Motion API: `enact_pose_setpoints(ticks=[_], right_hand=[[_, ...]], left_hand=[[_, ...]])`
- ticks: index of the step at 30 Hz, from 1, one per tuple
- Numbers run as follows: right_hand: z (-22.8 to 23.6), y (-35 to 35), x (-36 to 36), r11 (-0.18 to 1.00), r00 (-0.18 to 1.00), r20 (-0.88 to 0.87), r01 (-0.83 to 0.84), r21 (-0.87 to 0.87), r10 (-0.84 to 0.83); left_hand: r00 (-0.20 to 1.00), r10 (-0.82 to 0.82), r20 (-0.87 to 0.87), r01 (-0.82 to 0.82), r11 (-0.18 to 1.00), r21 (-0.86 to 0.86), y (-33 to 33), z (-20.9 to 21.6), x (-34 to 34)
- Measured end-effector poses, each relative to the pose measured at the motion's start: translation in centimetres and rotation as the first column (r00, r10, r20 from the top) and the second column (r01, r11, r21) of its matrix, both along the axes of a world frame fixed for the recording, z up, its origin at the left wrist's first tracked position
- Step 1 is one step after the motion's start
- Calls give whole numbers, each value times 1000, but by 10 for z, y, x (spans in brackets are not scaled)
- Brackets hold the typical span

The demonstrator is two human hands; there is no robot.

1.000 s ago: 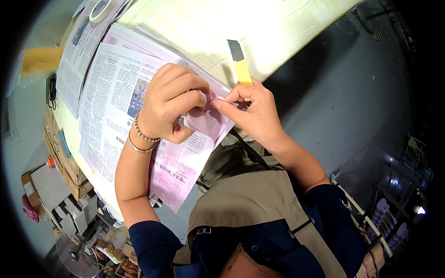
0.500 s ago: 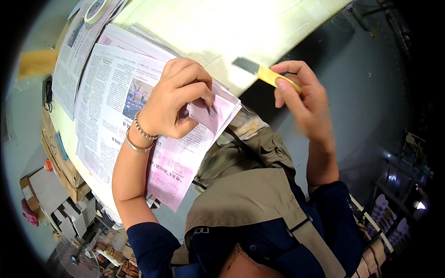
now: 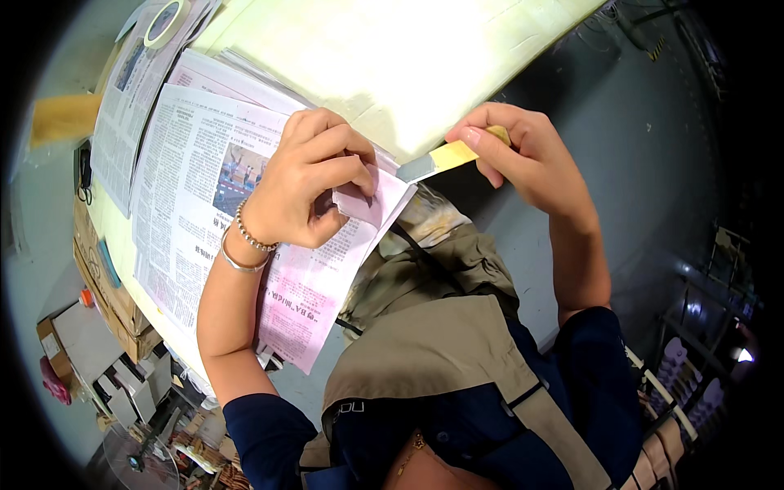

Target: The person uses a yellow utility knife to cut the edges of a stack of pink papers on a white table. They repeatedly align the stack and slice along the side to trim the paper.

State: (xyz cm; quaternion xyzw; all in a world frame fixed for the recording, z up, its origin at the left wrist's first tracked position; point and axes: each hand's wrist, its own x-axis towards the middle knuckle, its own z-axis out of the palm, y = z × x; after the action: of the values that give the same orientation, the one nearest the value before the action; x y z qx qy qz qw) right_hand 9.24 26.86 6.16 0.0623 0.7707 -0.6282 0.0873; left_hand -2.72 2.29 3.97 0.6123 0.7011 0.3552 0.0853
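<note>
My left hand (image 3: pixel 304 178) is closed on the folded edge of a newspaper (image 3: pixel 184 155), with a pinkish flap (image 3: pixel 353 202) bunched under its curled fingers. The sheets lie in a stack at the table's near edge, and their lower corner hangs over it. In my right hand (image 3: pixel 535 155) is a flat knife (image 3: pixel 452 156) with a yellow handle and a grey blade, pinched between thumb and fingers. Its blade points left and its tip is at the right corner of the folded paper; whether it touches or has entered the fold I cannot tell.
Another newspaper pile (image 3: pixel 122 106) lies at the far left with a roll of pale tape (image 3: pixel 167 23) on it. The pale tabletop (image 3: pixel 351 49) stretches away beyond the papers. Cardboard (image 3: pixel 106 282) stands left of the table, and a fan (image 3: pixel 139 461) is at lower left.
My right hand has brought the knife left and down, from above the paper's corner to right against it. My left hand stays on the fold, nearly still.
</note>
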Motion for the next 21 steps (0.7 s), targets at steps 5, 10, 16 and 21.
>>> enact_pose_setpoints(ticks=[5, 10, 16, 21], right_hand=[[-3, 10, -25, 986, 983, 72, -168, -15, 168], [-12, 8, -46, 935, 929, 116, -354, -2, 352], [-20, 8, -42, 933, 924, 128, -353, -73, 360], [-24, 11, -32, 945, 941, 105, -311, -97, 321]], left_hand=[[999, 6, -50, -8, 999, -45, -1, -2, -1], [1000, 17, -16, -18, 997, -70, 1, 0, 1], [999, 19, 42, -16, 998, -63, 0, 0, -1], [999, 22, 49, -19, 998, -56, -1, -3, -1]])
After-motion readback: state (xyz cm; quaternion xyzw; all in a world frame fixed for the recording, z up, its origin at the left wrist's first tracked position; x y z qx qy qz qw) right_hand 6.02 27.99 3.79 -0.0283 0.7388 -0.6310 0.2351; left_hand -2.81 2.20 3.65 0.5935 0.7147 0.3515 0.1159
